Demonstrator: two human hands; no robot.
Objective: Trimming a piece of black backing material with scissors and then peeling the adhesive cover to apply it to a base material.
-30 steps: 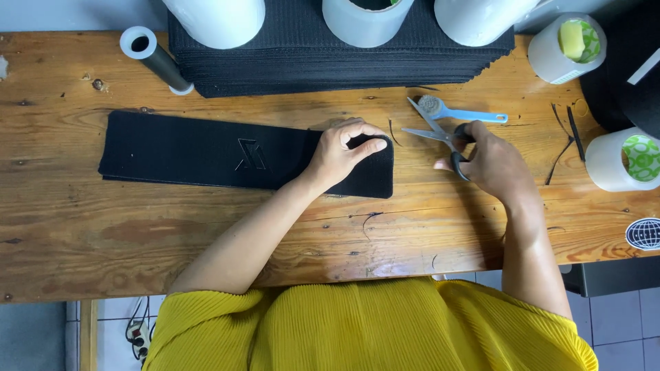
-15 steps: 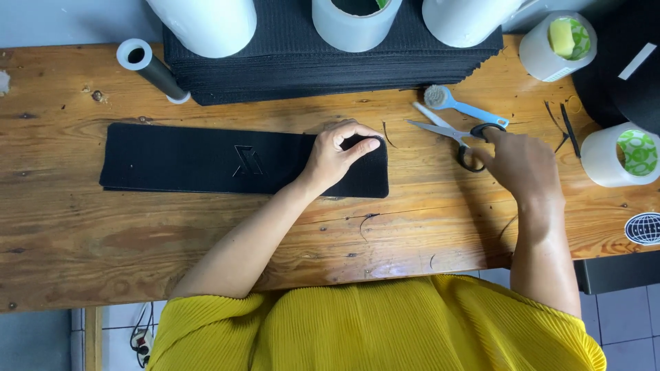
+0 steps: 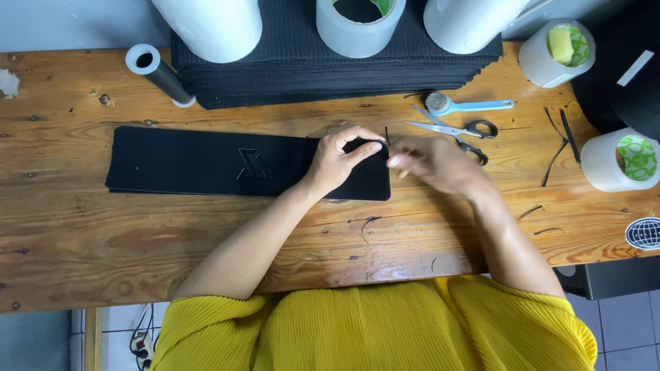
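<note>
A long black fabric strip (image 3: 206,163) with a raised emblem lies flat on the wooden table (image 3: 103,233). My left hand (image 3: 338,158) rests on its right end, thumb and forefinger pinching the upper right corner. My right hand (image 3: 433,163) is blurred, just right of the strip's end, fingers close together near that corner; it holds nothing I can make out. Scissors (image 3: 457,132) with black handles lie on the table just beyond my right hand.
A stack of black fabric (image 3: 330,69) sits at the back with white rolls (image 3: 210,24) and a tape roll (image 3: 357,27) on it. A blue-handled tool (image 3: 467,105), more tape rolls (image 3: 553,51) (image 3: 622,159), a dark tube (image 3: 157,72) and thin black offcuts (image 3: 560,141) lie about.
My right hand has let go of the scissors, which now lie on the table, and has moved left to the strip's right end. My left hand now pinches the corner.
</note>
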